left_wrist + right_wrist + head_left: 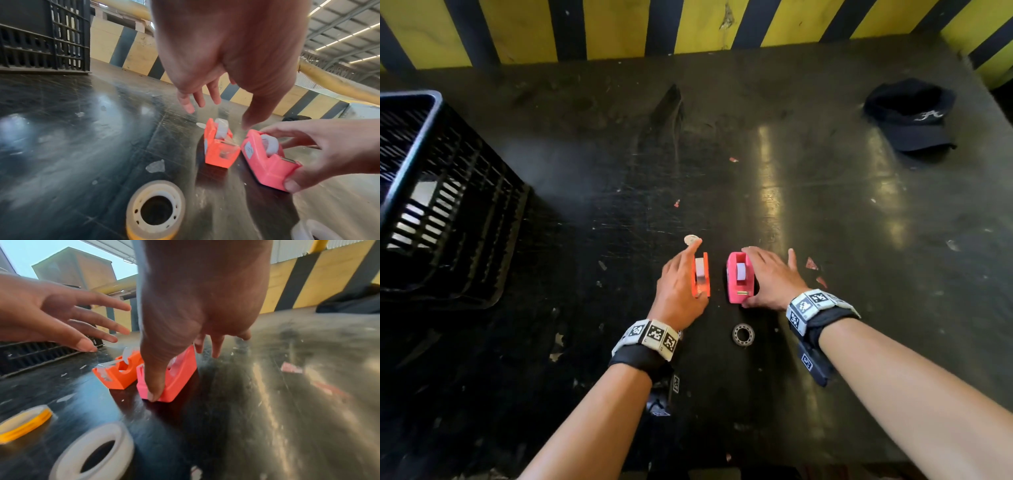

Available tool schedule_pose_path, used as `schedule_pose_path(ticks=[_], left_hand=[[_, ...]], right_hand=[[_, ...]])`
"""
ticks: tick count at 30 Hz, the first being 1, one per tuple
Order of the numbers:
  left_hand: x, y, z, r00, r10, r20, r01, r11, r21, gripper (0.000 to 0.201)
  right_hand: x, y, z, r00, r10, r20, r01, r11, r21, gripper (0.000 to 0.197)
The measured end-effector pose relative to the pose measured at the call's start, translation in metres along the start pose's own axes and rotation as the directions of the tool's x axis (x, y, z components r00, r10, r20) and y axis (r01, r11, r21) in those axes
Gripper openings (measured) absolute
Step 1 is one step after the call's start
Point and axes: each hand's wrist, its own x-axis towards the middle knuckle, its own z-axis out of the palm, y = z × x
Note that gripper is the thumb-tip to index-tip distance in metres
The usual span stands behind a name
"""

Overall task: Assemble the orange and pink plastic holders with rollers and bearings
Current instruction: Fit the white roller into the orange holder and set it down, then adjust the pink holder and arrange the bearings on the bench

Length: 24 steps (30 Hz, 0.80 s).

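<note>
Two hands: right hand grips pink holder; left hand spread, fingers straight, above orange holder.

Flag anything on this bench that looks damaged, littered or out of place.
The scratched dark tabletop is littered with small red plastic fragments and pale flecks. A dark baseball cap sits at its far right corner, unrelated to the holders. Nothing looks broken.

Black cap, far right of the table: white embroidered emblem on its front, a stylised mark, letters not legible. Pink holder: small white label on its side with faint markings, too blurred to read. Wristbands on both wrists carry black-and-white square coded markers, patterns only, no words or numbers readable
</note>
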Motion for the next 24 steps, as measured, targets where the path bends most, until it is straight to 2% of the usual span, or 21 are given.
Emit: schedule_pose_path(ticks=[3,5,10,14,18,21,24], left_hand=[[-0.003,0.007,-0.001,0.998,-0.017,0.055,0.017,1.000,0.008,0.094],[-0.003,0.013,-0.006,0.995,-0.020,0.098,0.017,0.999,0.031,0.090],[0.002,0.041,-0.026,0.988,0.099,0.119,-0.094,0.995,-0.041,0.058],[0.001,0.066,-0.029,0.963,0.127,0.236,-0.156,0.982,0.108,0.052],[0.000,0.077,-0.026,0.956,0.145,0.253,-0.213,0.940,0.266,0.049],[0.001,0.076,-0.025,0.954,0.153,0.256,-0.226,0.931,0.288,0.046],[0.000,0.073,-0.027,0.956,0.182,0.231,-0.236,0.943,0.233,0.045]], right_hand=[[-0.006,0.000,0.003,0.999,0.039,-0.016,-0.038,0.995,0.096,0.124],[-0.016,0.002,-0.002,0.999,0.020,-0.030,-0.014,0.986,0.169,0.123],[-0.051,0.001,-0.019,0.991,-0.083,-0.100,0.112,0.934,0.338,0.123],[-0.071,-0.008,-0.033,0.986,-0.104,-0.132,0.140,0.944,0.298,0.117],[-0.079,-0.013,-0.038,0.981,-0.122,-0.152,0.159,0.953,0.259,0.108],[-0.080,-0.017,-0.038,0.982,-0.126,-0.137,0.158,0.954,0.254,0.109],[-0.075,-0.018,-0.036,0.990,-0.094,-0.104,0.117,0.964,0.237,0.113]])
